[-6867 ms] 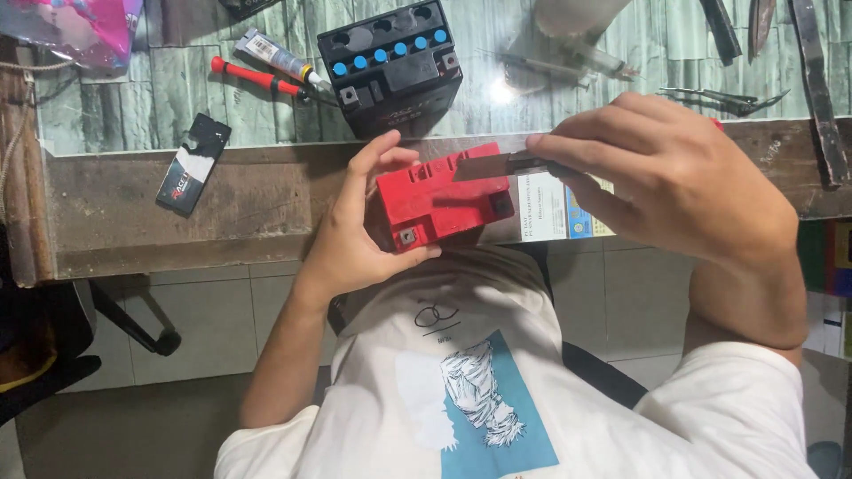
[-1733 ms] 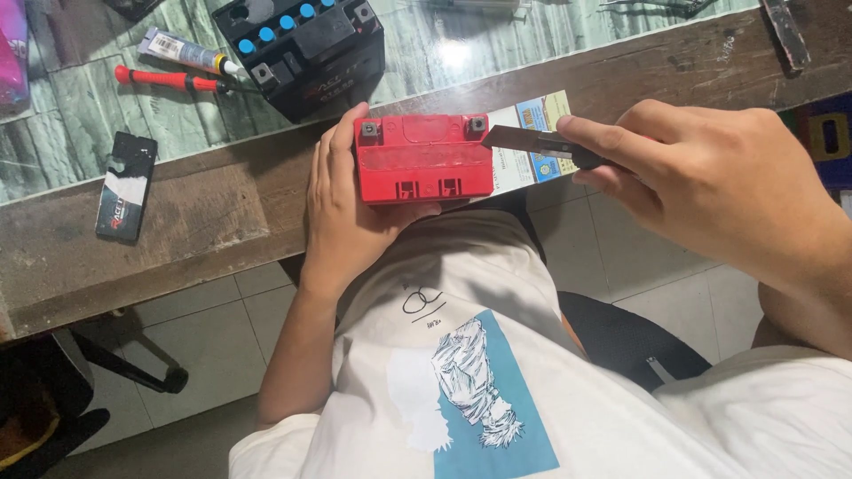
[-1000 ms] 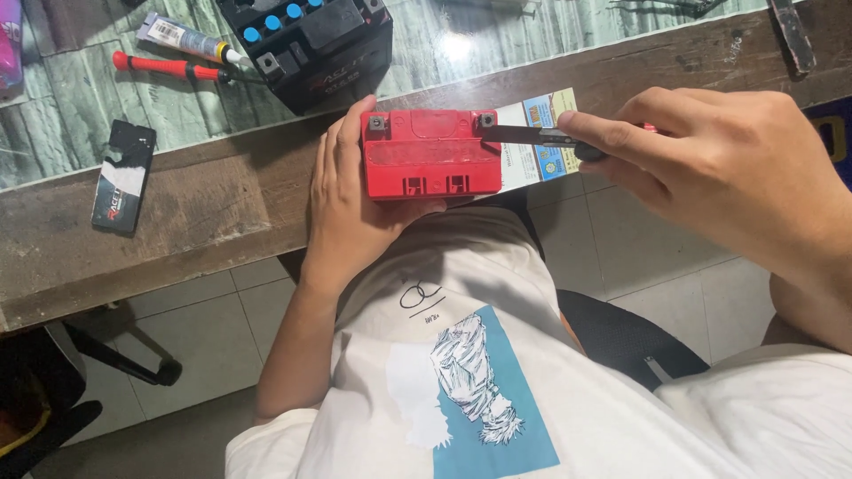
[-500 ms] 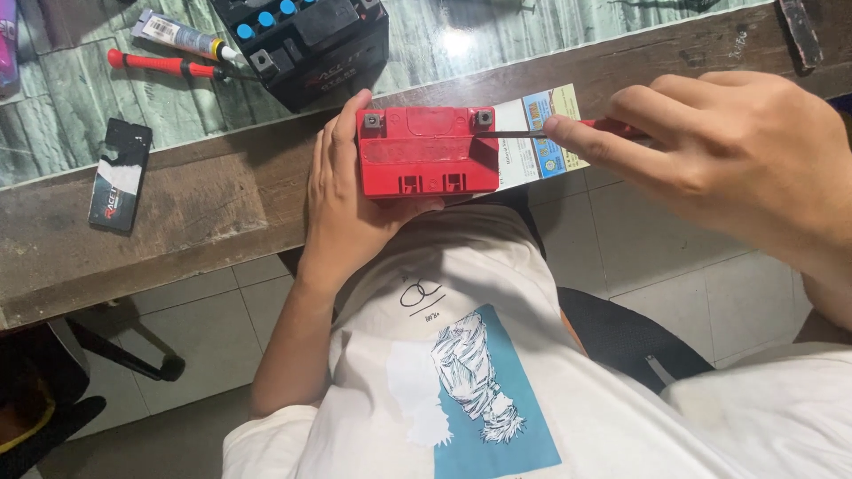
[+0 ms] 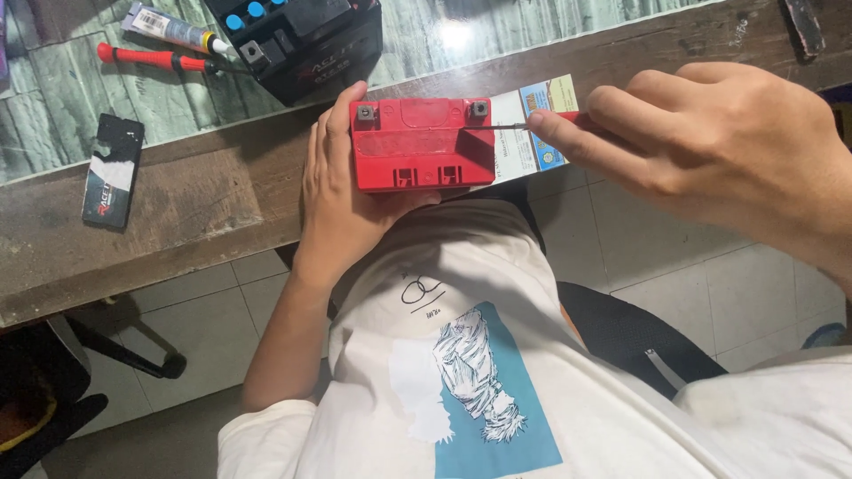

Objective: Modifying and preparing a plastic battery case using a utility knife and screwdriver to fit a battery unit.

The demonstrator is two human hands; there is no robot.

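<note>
Workbench, floor and seating, seen from above.
Worn brown wooden bench (image 5: 177, 213) runs across the upper frame; its rear portion carries a green wood-grain top (image 5: 53, 98) under a glossy sheet, with one bright light reflection (image 5: 455, 34); floor (image 5: 710, 275) of pale square tiles with darker grout lines lies below the bench edge; dark chair (image 5: 639, 341) stands on the tiles at lower right; black frame legs (image 5: 115, 350) at lower left, beneath the bench.

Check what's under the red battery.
The left hand cups the red battery from below, against the wooden table edge. A printed card shows beside its right end. The battery's underside is hidden.
</note>
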